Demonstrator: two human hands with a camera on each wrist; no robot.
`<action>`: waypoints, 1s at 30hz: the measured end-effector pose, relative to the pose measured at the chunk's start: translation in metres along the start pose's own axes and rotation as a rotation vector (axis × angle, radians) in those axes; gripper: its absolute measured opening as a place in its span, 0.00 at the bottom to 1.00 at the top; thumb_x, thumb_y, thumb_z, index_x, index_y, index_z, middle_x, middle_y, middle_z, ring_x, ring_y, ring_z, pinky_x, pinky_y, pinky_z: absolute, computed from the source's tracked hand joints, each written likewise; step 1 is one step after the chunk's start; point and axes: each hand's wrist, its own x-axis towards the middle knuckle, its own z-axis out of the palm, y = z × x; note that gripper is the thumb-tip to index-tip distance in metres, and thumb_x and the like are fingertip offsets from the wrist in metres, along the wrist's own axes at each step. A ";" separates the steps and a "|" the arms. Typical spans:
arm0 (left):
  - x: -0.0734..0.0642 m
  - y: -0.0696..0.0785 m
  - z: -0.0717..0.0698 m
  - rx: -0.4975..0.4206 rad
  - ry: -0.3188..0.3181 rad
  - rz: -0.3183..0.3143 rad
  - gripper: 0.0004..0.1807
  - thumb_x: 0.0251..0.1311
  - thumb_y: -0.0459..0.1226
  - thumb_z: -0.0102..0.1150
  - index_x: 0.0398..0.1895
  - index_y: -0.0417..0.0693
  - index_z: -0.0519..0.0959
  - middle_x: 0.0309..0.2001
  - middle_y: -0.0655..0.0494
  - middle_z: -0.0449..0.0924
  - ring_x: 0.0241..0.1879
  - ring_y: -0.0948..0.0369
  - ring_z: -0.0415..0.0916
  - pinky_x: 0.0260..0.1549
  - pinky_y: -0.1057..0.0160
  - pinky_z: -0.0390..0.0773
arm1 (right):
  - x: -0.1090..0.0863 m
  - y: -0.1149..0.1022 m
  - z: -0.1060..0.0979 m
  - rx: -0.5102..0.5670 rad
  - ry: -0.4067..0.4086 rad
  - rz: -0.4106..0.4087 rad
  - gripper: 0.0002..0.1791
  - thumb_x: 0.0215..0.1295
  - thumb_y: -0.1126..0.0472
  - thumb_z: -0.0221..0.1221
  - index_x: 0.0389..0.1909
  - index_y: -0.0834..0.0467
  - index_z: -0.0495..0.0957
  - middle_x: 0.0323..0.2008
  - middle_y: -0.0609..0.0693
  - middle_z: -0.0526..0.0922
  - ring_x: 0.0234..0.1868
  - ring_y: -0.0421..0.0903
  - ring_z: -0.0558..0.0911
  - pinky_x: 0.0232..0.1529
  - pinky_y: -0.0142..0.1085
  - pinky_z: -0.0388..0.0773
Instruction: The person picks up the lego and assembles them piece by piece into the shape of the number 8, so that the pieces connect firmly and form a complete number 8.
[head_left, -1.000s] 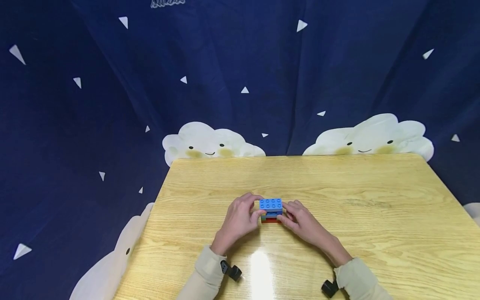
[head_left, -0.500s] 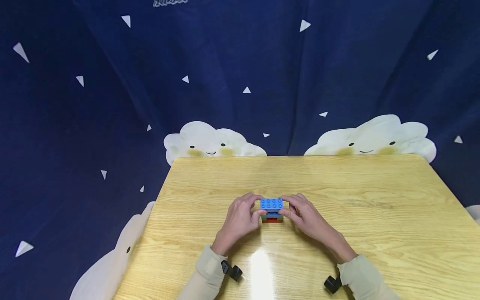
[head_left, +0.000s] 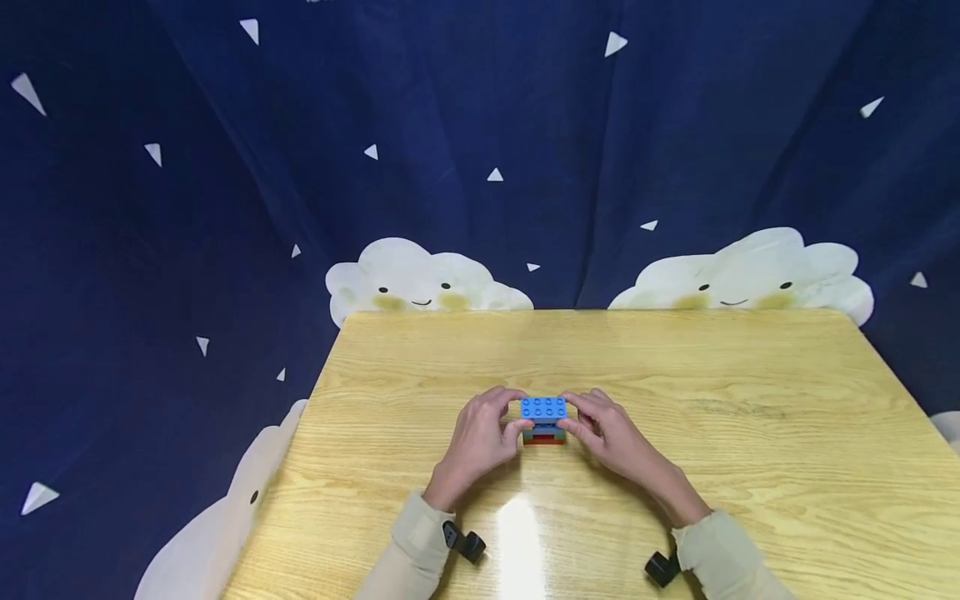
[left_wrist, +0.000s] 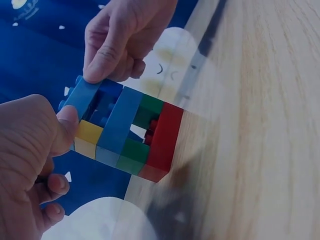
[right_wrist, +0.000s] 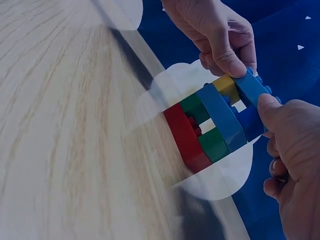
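Note:
A small tower of toy building bricks stands on the wooden table. A red brick (left_wrist: 165, 140) forms its base, carrying two green bricks (right_wrist: 214, 145) with a gap between them. Over those lies a long blue brick (left_wrist: 120, 120), then a yellow brick (left_wrist: 87, 137) at the left end and a dark blue brick (right_wrist: 250, 121) at the right. The top blue brick (head_left: 543, 407) spans both, studs upward. My left hand (head_left: 477, 433) pinches its left end between thumb and index finger. At its right end, my right hand (head_left: 613, 433) pinches the same brick likewise.
The wooden table (head_left: 720, 467) reaches back to a dark blue curtain (head_left: 450, 108) printed with white triangles and smiling clouds. A black wrist camera (head_left: 467, 543) sits by the left sleeve, another black camera (head_left: 662, 569) by the right.
My right hand has risen from the lower side of the tower to the top blue brick's right end, then stayed there. The left hand has kept its grip.

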 end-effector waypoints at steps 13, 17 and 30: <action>0.001 0.003 0.000 -0.008 -0.003 -0.033 0.21 0.60 0.40 0.75 0.55 0.44 0.84 0.37 0.55 0.84 0.29 0.63 0.74 0.30 0.66 0.74 | 0.002 0.000 0.002 -0.014 0.027 -0.051 0.21 0.65 0.69 0.69 0.59 0.66 0.82 0.24 0.38 0.65 0.29 0.35 0.63 0.27 0.28 0.63; 0.000 0.003 -0.002 -0.019 -0.017 -0.049 0.21 0.61 0.41 0.75 0.55 0.44 0.84 0.37 0.56 0.83 0.30 0.63 0.74 0.29 0.66 0.74 | -0.001 0.001 0.005 -0.034 0.028 -0.029 0.19 0.66 0.68 0.68 0.58 0.60 0.82 0.25 0.38 0.66 0.30 0.36 0.64 0.28 0.29 0.64; -0.016 -0.006 0.002 -0.207 -0.107 -0.153 0.30 0.65 0.44 0.72 0.68 0.44 0.78 0.19 0.67 0.62 0.18 0.71 0.56 0.20 0.71 0.59 | -0.014 0.016 0.010 -0.049 0.014 0.007 0.24 0.63 0.65 0.72 0.59 0.64 0.83 0.26 0.36 0.68 0.32 0.36 0.64 0.32 0.31 0.64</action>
